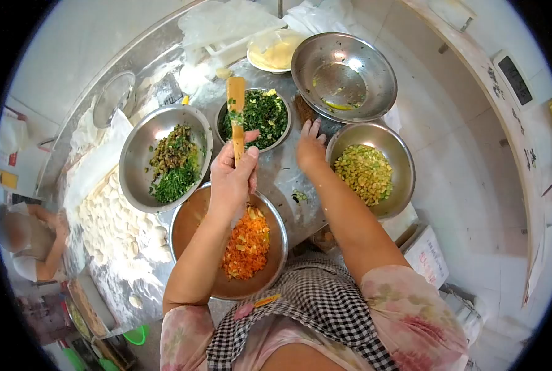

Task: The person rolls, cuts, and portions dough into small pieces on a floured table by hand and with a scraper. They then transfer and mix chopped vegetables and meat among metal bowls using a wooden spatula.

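Observation:
My left hand [232, 176] grips the handle of a wooden spatula [236, 102], whose blade points up and carries bits of green. Behind the spatula stands a metal bowl of chopped greens [268, 120]. Below my left wrist lies a bowl of shredded carrot mix [248, 247]. My right hand [311, 145] has its fingers stretched out close to the rim of a large, nearly bare metal bowl [366, 74]; whether it touches that bowl is unclear. To its right is a bowl of diced yellow-green filling [364, 173].
A bowl of chopped greens and brown bits [174, 164] stands at left. Beyond it, many floury dumplings [115, 216] cover the table. At the back are a yellow-filled bowl [275, 52] and plastic bags [226, 25]. Another person [34, 238] works at far left.

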Tool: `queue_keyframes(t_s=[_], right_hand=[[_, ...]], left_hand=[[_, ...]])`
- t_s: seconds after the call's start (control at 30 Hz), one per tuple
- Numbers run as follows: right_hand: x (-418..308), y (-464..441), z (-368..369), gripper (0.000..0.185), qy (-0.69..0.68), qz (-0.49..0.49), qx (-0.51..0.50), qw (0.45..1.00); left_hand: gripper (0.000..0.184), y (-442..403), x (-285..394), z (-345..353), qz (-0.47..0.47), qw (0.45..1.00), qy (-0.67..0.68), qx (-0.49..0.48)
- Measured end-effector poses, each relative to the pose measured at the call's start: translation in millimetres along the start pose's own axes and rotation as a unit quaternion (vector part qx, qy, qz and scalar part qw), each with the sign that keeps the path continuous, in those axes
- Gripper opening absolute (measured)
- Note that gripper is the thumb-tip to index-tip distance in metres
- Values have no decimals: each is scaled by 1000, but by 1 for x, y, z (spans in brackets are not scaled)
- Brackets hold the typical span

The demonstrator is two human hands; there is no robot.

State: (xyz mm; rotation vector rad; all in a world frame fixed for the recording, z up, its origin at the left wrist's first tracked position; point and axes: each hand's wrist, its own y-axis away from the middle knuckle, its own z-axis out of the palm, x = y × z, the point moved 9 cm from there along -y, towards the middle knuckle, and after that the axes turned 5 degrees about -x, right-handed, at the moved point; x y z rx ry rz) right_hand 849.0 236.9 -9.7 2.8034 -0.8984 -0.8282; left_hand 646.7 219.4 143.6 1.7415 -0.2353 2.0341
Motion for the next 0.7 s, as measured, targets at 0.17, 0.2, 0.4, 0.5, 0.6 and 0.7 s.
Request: queue_keyframes(t_s=[0.17, 0.2, 0.4, 0.5, 0.6, 0.7], right_hand=[[-10, 24, -9, 70, -94, 3, -47, 994], [-5, 27, -8, 69, -140, -4, -43, 989], [19, 101, -32, 57, -520, -37, -154, 840], [49, 139, -52, 62, -539, -65, -170, 822], [90, 171, -73, 67, -538, -30, -190, 821], [132, 194, -87, 68, -564, 27, -175, 807]], left_hand=[[31, -37, 18, 0, 33, 998, -53, 4], [30, -54, 17, 2, 55, 995, -87, 0], [38, -168, -14, 29, 311, 888, -338, 37], [40, -203, -27, 56, 360, 819, -441, 69], [34, -222, -34, 73, 275, 832, -470, 107], [30, -237, -52, 79, 248, 866, -420, 112]])
